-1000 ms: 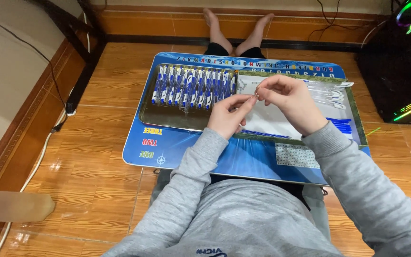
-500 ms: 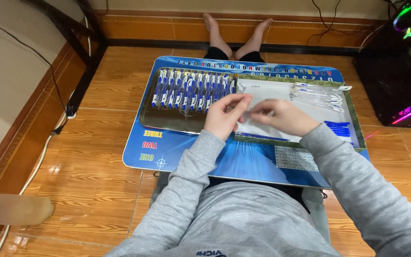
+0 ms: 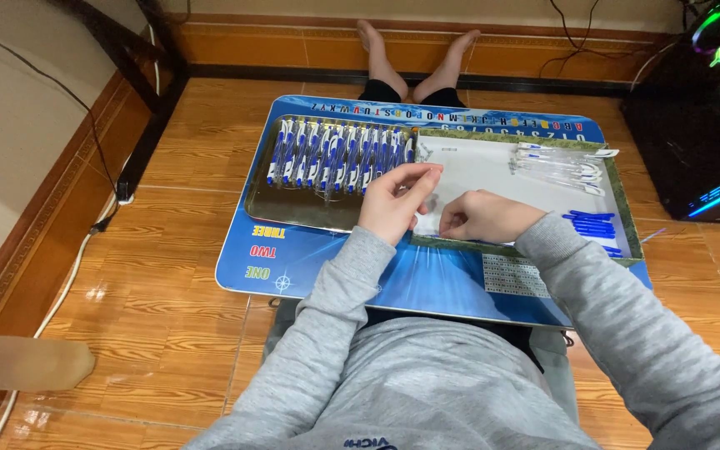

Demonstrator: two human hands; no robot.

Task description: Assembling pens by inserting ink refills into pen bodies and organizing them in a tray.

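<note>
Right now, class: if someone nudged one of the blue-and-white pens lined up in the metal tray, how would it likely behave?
The pens look round and slim, so a nudged one would probably roll, though tight neighbours and the metal tray rim should check it. They seem rigid plastic, likely light and stiff when lifted. The glossy barrels may slip in fingers. The left hand is nearest them.

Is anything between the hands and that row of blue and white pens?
Nothing visible. The left hand hovers right beside the row of pens in the metal tray; the right hand rests over the white tray.
</note>
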